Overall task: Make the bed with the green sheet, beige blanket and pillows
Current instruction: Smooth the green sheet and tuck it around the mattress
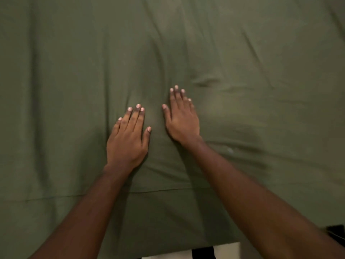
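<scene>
Head view | left hand (127,142), right hand (182,119) flat on green sheet (65,71) | bed edges cropped

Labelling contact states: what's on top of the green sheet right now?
Only the two hands: left hand and right hand lie flat, palms down, side by side on the green sheet. No blanket or pillows in view. The sheet covers whatever is beneath it.

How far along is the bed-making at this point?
Done: the green sheet lies spread out and hangs over the near edge. In hand: the left hand and right hand press flat on it, side by side, where creases show. Left: no blanket or pillows are in view, so those likely still have to go on.
</scene>
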